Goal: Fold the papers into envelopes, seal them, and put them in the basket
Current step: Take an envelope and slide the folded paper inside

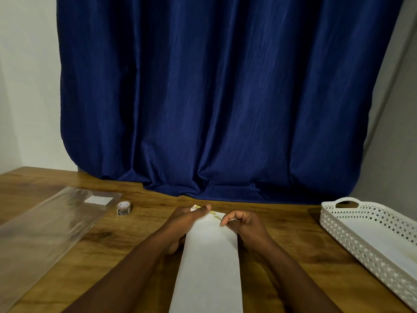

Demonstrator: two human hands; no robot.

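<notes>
I see a long white folded paper [209,263] lying mid-table on the wooden table [135,233], a white perforated plastic basket [352,238] at right. My left hand [187,219] and right hand [242,221] each pinch its far end. A small tape roll [123,207] sits far left.

Open counter [282,224] at lower centre-right, between folded paper [207,263] and white basket [352,240] at right edge. Lower left blocked by clear plastic sleeve [45,231]; small tape roll [123,208] just beside it. Behind, closed off by blue curtain [225,98].
</notes>
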